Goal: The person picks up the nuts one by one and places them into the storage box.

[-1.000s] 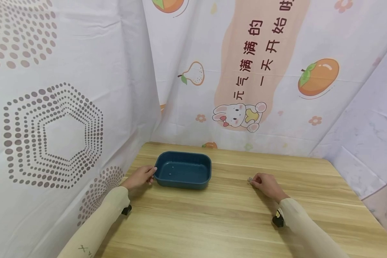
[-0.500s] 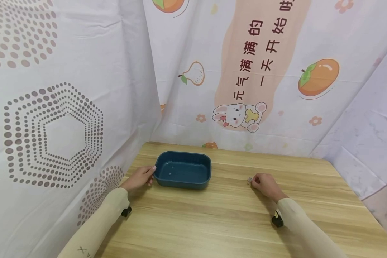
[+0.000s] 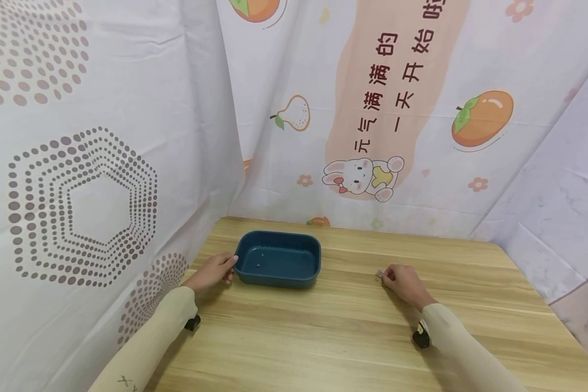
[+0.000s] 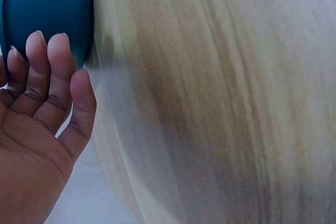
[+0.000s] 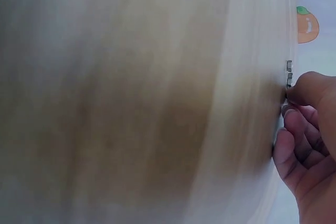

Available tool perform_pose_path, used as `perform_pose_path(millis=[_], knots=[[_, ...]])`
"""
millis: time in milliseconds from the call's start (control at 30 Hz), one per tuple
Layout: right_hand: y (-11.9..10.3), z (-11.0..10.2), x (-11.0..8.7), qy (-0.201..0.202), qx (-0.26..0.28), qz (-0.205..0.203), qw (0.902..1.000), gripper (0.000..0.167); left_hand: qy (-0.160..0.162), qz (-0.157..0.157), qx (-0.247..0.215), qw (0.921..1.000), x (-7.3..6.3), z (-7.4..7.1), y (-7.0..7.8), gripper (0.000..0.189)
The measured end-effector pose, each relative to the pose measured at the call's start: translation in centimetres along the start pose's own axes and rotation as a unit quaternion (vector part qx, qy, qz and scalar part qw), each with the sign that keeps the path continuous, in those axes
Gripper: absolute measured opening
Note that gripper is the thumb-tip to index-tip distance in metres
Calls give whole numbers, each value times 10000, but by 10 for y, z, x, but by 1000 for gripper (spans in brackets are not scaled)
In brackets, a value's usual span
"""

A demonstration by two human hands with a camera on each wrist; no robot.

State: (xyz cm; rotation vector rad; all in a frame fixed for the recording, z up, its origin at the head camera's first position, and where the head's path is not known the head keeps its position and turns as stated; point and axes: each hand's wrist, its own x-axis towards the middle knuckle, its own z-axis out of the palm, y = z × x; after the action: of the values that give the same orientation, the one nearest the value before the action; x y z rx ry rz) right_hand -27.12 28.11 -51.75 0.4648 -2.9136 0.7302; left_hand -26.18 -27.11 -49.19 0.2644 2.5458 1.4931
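Observation:
My left hand (image 3: 214, 270) grips the left end of a dark blue rectangular bin (image 3: 278, 281), thumb over the rim. In the left wrist view its fingers (image 4: 38, 74) lie against the bin's outer wall. Two tiny shiny pieces (image 3: 258, 265) lie on the bin's floor. To the right, my right hand (image 3: 405, 283) rests low on the table beside a small cluster of metal nuts (image 3: 379, 275). Thumb and fingertips are close together there; whether a nut is between them is hidden. A couple of loose nuts (image 5: 289, 80) stand just beyond the thumb in the right wrist view.
The wood-grain table (image 3: 323, 337) runs under both hands. Printed white cloth (image 3: 284, 179) hangs behind it, and a dotted cloth (image 3: 191, 136) hangs close by the left hand. A pale cloth (image 3: 558, 207) hangs on the right side.
My right hand's fingertips have drawn very slightly right from the cluster of nuts. The left hand and the bin stay in place.

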Motion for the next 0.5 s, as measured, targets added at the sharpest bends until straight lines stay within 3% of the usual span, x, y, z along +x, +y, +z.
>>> perform_pose_path(millis=[500], knots=[[1, 0, -1, 107, 98, -63, 9999, 9, 9, -81, -1, 10000, -4, 1, 8, 36]])
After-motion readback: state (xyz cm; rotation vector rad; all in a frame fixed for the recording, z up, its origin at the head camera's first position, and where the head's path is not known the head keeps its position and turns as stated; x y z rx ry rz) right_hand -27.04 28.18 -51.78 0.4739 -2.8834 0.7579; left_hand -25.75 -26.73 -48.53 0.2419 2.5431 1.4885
